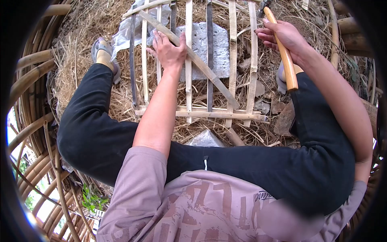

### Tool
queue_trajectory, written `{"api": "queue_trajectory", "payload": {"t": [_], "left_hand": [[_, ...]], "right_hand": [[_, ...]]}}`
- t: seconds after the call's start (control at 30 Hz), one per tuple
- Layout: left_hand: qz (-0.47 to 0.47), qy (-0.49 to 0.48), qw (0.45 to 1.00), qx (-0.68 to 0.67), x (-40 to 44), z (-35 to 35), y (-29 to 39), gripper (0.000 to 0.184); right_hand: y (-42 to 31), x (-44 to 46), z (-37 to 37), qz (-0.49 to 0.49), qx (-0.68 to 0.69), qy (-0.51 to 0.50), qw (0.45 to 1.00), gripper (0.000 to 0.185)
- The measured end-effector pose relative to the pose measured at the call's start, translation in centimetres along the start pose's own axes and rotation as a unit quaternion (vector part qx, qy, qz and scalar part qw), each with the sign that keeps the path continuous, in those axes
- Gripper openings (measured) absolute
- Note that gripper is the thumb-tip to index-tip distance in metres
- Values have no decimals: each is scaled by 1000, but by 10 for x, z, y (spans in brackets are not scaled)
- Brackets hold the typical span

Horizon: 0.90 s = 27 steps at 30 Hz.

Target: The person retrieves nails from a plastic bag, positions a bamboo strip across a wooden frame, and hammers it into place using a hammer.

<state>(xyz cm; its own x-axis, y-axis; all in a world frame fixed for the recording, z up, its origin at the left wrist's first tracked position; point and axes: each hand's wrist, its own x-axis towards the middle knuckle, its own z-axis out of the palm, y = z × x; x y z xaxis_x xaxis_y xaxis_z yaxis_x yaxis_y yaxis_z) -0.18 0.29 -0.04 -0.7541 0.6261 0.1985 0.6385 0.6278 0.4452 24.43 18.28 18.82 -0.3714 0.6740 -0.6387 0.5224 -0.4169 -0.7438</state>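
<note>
Left hand (171, 50) palm down, thumb and fingers spread apart over a flat, tan bamboo strip (210, 74). Strip lies diagonally across a pale, ladder-like bamboo frame (221, 115) with some dark slats; frame sits between the feet, partly above a rough grey stone block (220, 52). Right hand (288, 37) closed loosely round a dark-headed hammer with an orange-brown wooden handle (285, 58). Strip probably light, springy, liable to split near its ends; best held flat mid-length. Frame likely light, slightly flexible; lift by the doubled crossbar.

Frame (188, 80) over stone block (220, 49), hammer (286, 62) right, plastic sheet (123, 38) left
</note>
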Motion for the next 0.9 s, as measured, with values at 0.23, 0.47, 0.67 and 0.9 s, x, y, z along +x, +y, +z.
{"api": "queue_trajectory", "payload": {"t": [0.23,0.47,0.67,0.9], "left_hand": [[1,-1,1000,6,-1,1,-1,96],[-9,-7,1000,7,0,-1,2,93],[-12,-7,1000,-1,-1,-2,3,93],[-7,1,1000,3,0,1,1,91]], "right_hand": [[1,0,0,-6,2,8,1000,25],[-1,-2,1,-4,-1,-2,1000,25],[-1,0,1,-3,-1,-3,1000,35],[1,0,0,-10,3,-10,1000,24]]}}
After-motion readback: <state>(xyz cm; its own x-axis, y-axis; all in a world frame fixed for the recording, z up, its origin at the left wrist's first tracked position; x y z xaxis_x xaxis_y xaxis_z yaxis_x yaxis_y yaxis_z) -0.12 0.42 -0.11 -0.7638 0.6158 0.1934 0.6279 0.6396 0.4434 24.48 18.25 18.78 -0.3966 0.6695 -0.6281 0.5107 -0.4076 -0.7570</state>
